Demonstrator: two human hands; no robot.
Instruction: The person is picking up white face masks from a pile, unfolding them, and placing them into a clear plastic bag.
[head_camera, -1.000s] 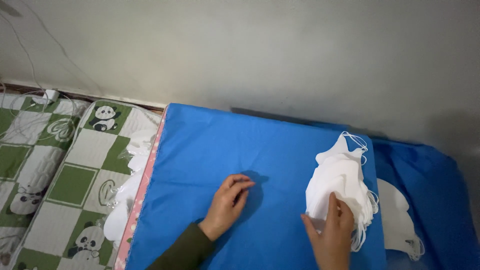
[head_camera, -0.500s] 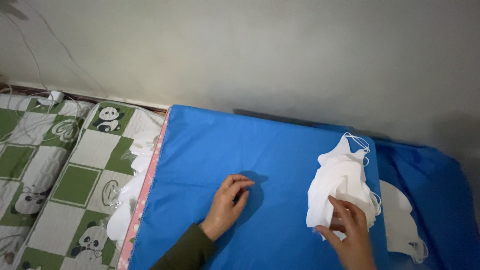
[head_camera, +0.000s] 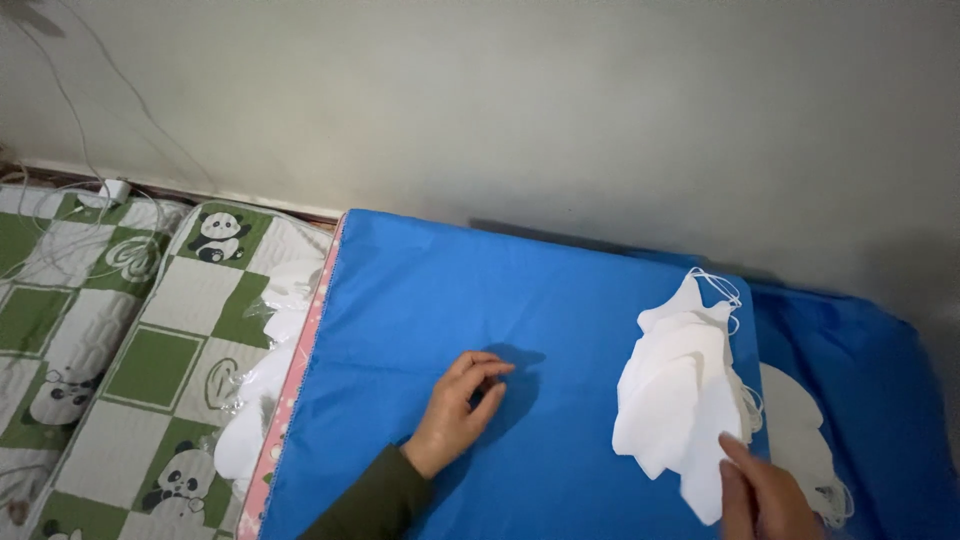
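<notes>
Right hand (head_camera: 765, 490) has slid down toward the near edge of the fanned stack of white fabric face masks (head_camera: 680, 400), now pinching the lowest mask. Left hand (head_camera: 455, 415) rests loosely curled, empty, on the blue cloth sheet (head_camera: 450, 290) left of the stack. Risk: tangled ear loops drag neighbouring masks along, scattering the stack.

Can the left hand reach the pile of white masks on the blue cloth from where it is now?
Probably yes. The left hand rests on the blue cloth, and only bare cloth lies between it and the pile of white masks, which the right hand touches.

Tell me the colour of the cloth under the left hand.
Plain bright blue cloth, seen in the head view.
</notes>
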